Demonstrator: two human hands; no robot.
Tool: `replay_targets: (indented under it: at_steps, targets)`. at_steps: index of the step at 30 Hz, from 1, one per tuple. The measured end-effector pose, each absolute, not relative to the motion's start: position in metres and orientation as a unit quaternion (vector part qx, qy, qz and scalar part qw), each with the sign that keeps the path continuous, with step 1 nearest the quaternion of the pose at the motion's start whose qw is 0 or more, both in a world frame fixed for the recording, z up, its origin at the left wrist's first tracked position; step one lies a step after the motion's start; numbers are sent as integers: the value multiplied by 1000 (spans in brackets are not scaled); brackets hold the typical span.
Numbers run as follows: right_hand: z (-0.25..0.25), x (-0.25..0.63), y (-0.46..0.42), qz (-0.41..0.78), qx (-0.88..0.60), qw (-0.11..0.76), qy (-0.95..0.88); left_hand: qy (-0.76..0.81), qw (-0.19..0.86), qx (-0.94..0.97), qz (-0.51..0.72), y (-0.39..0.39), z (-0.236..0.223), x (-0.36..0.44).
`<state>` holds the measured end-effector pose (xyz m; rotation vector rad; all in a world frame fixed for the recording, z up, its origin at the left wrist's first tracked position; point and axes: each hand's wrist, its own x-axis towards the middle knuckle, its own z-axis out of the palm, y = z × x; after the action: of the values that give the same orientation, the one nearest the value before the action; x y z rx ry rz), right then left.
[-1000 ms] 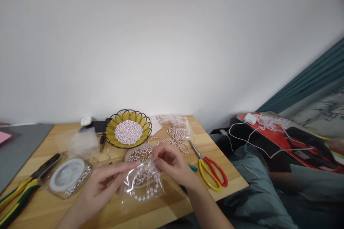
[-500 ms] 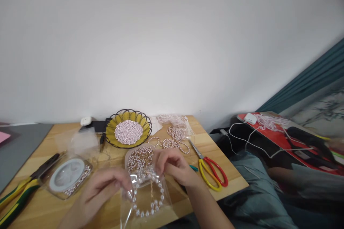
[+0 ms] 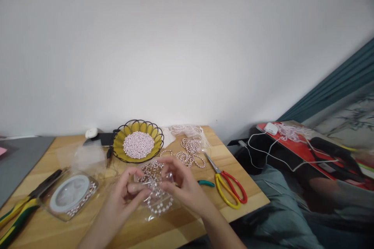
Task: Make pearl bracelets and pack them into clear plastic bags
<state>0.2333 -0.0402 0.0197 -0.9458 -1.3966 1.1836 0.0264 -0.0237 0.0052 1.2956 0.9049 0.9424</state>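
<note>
So the left hand (image 3: 130, 192) and right hand (image 3: 181, 184) both pinch a shiny clear plastic bag (image 3: 150, 217) with a white pearly bead strand (image 3: 159, 210) inside, yellow black-wire basket (image 3: 118, 148) at its eleven o'clock.

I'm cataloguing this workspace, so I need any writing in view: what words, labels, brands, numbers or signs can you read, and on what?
No text can be read.
Pale patch on the red-topped surface: perhaps a label, too blurred to read.
Clear bag, scissors, pliers, spool: no legible marking.
</note>
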Motion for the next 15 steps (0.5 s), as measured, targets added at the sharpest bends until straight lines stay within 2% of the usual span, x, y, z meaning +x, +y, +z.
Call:
replay_targets:
  at_steps: [2,7,11,13,15]
  targets:
    - [12,231,-40,535,-413,473,-564,396,619,541,408,-26,5,33]
    - [10,242,-43,523,-398,430,-619,390,628,565,367,-22,-8,25]
    - [23,278,-31,551,-392,354,-646,373,644,593,307,-17,-17,10]
    - [29,302,-9,489,-440,357,-663,382,641,587,314,-16,-18,4]
    - [31,322,23,271,-540,411,-682,405,623,579,336,-16,-16,0]
